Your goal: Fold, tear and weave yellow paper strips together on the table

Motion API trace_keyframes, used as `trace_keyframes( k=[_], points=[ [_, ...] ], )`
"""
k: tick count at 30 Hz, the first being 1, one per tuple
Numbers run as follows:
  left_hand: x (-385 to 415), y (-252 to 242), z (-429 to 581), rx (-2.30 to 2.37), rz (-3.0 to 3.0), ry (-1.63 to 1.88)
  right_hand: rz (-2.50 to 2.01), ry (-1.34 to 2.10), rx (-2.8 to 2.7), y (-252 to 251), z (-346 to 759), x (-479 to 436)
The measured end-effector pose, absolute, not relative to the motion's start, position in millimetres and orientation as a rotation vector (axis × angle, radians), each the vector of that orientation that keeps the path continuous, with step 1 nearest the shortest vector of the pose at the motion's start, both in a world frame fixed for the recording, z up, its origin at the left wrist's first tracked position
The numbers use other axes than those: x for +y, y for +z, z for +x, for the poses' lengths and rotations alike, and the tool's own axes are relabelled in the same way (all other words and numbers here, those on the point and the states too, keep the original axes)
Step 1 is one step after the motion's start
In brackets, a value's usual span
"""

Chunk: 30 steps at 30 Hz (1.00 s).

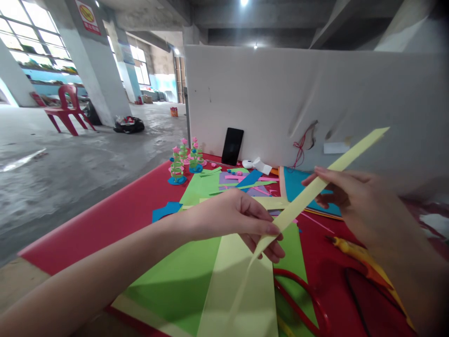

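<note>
A long pale yellow paper strip [301, 201] runs diagonally between my hands, above the table. My left hand [250, 222] pinches its lower part between thumb and fingers, and the strip's tail hangs down blurred below. Farther up, my right hand [345, 192] holds the strip between thumb and fingers; its wrist is smeared by motion. Beneath my left hand lies a wide pale yellow sheet [242, 290] on green paper [175, 285]. Red-handled scissors [298, 299] rest to the right of that sheet, partly out of view.
A yellow glue gun [365, 257] lies at the right. Small paper trees [176, 168], a propped black phone [232, 146], coloured scraps [249, 180] and blue sheets [296, 185] sit on the red table [115, 206]. A white panel [259, 103] stands behind.
</note>
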<state>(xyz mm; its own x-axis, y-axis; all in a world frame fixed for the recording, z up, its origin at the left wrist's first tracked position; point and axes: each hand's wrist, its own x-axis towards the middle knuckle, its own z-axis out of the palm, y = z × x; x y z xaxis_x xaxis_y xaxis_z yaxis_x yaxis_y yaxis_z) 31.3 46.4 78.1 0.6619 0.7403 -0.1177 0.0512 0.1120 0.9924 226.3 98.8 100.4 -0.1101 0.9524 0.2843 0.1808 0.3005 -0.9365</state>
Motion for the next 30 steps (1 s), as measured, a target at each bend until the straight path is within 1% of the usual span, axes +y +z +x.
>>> trace_keyframes(
  k=[8, 12, 18, 25, 30],
  points=[
    [47, 75, 31, 0.714, 1.347, 0.568, -1.138, 0.973, -1.443, 110, 227, 96],
    [44, 75, 31, 0.691, 1.365, 0.515, -1.198, 0.933, -1.279, 120, 233, 97],
    [42, 77, 32, 0.714, 1.417, 0.511, -1.072, 0.899, -1.268, 115, 252, 114],
    [43, 75, 31, 0.938, 1.552, 0.673, -1.049, 0.866, -1.295, 110, 258, 120],
    [38, 73, 28, 1.073, 1.605, 0.825, -1.011, 0.959, -1.305, 105, 257, 125]
  ],
)
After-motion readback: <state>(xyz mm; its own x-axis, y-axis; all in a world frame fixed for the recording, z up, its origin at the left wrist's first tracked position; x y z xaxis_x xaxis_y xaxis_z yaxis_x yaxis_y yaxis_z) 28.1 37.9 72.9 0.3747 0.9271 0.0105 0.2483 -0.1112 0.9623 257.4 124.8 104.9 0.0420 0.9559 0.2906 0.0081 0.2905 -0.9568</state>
